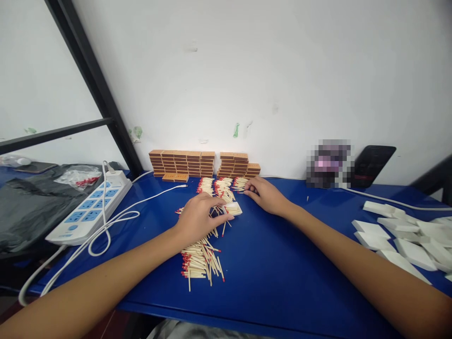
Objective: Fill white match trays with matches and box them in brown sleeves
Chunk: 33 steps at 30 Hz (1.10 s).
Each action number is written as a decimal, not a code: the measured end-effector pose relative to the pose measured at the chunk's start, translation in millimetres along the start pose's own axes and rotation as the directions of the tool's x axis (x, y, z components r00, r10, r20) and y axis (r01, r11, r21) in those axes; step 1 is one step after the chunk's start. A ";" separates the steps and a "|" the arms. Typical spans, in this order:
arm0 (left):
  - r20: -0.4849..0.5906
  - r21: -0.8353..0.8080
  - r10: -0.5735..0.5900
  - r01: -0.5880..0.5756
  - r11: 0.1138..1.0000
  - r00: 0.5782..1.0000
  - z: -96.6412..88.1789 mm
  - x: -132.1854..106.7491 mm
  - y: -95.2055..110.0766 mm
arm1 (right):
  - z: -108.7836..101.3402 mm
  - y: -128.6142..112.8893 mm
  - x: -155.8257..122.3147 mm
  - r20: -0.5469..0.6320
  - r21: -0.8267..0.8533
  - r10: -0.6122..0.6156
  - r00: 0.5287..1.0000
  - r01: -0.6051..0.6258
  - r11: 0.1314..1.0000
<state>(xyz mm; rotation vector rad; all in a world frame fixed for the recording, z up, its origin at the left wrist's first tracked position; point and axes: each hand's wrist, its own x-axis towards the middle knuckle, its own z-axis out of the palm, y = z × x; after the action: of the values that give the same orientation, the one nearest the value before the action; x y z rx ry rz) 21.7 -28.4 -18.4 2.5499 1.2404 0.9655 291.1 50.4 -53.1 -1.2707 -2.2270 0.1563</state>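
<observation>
Left grip (197,213) holds 1 white tray (232,205), long axis running left-right.

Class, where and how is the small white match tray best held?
Probably by the outer walls of the white tray, near its left end, coming from the left as the left hand does: it is open-topped with matches inside, so a side pinch leaves them uncovered.

Fairly bright, soft light, source out of frame. White wall (226,84) brightest mid-frame, falling off toward top-right corner. Tabletop (289,268) shows only faint shadows. Wide-angle stretch at edges. Pixelated block (330,165) at right. Matchbox (175,177) print unreadable.
</observation>
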 end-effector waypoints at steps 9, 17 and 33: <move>-0.001 0.002 0.002 -0.002 1.000 1.000 0.5 -0.8 -2.2 | -1.5 1.7 0.3 0.027 -0.008 0.062 0.998 -0.062 0.998; 0.007 0.007 -0.005 0.005 1.000 1.000 -0.8 -0.1 -0.7 | -5.1 -2.8 -3.0 0.032 0.021 0.003 0.999 -0.004 1.000; 0.013 0.027 -0.036 0.036 0.999 0.999 -1.1 0.1 -0.6 | -29.8 -43.1 -7.9 0.151 0.155 -0.049 0.987 0.025 0.988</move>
<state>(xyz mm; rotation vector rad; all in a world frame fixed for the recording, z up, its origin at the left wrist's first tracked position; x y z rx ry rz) 20.6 -28.0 -17.7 2.5402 1.2997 0.9292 277.3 15.3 -15.8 -1.1678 -2.3170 0.4161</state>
